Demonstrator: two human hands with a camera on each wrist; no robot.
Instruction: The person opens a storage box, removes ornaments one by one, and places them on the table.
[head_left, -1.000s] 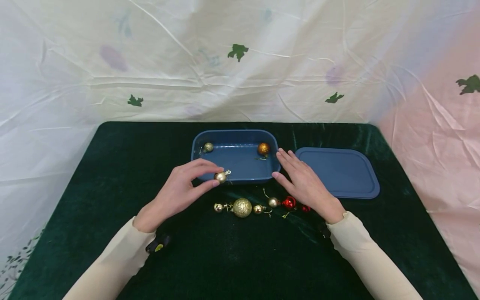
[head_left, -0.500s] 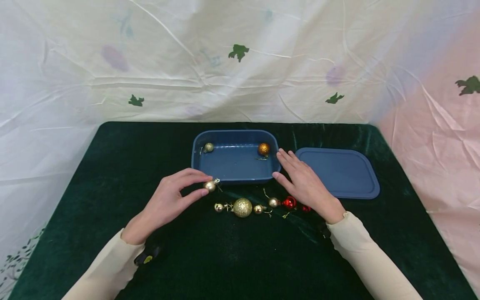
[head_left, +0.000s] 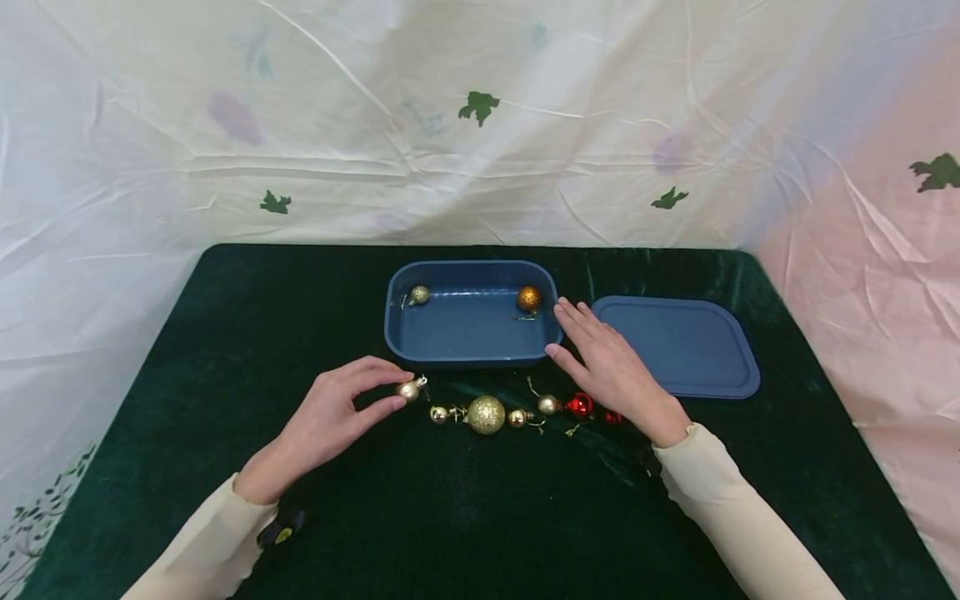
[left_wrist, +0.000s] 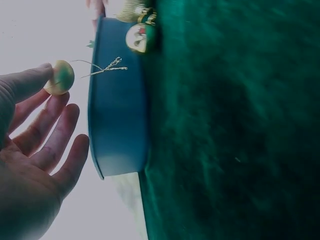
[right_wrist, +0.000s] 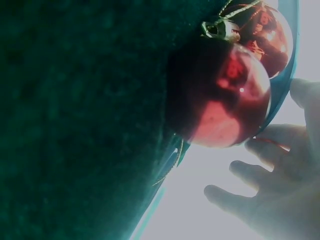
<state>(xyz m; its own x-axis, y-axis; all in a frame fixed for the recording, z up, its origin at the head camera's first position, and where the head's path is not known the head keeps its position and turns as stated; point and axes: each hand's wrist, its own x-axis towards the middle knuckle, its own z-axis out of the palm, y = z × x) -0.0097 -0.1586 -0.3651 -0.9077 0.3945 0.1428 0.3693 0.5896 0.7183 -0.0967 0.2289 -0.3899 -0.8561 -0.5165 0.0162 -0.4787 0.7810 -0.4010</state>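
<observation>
Between thumb and fingertips, my left hand (head_left: 341, 415) pinches a small matte gold bauble (head_left: 408, 390) in front of the box's near left corner. A thin gold string hangs from the bauble's cap in the left wrist view. My right hand (head_left: 611, 364) lies with fingers straight, fingertips right at the right wall of the blue box (head_left: 472, 362). Inside the box are a small glittery gold bauble (head_left: 418, 295) at left and an orange glitter bauble (head_left: 528, 298) at right. In the right wrist view a shiny red bauble (right_wrist: 220, 95) looms near the right hand's fingers.
A row of baubles lies before the box: a small shiny gold one (head_left: 438, 414), a large gold glitter ball (head_left: 486, 415), another small gold one (head_left: 517, 418), a champagne one (head_left: 549, 405) and red ones. The blue lid (head_left: 678, 346) lies right on the green cloth (head_left: 465, 517).
My left hand has drawn back from over the box's near rim, toward the left and nearer to me, still pinching the gold bauble. The right hand has stayed put.
</observation>
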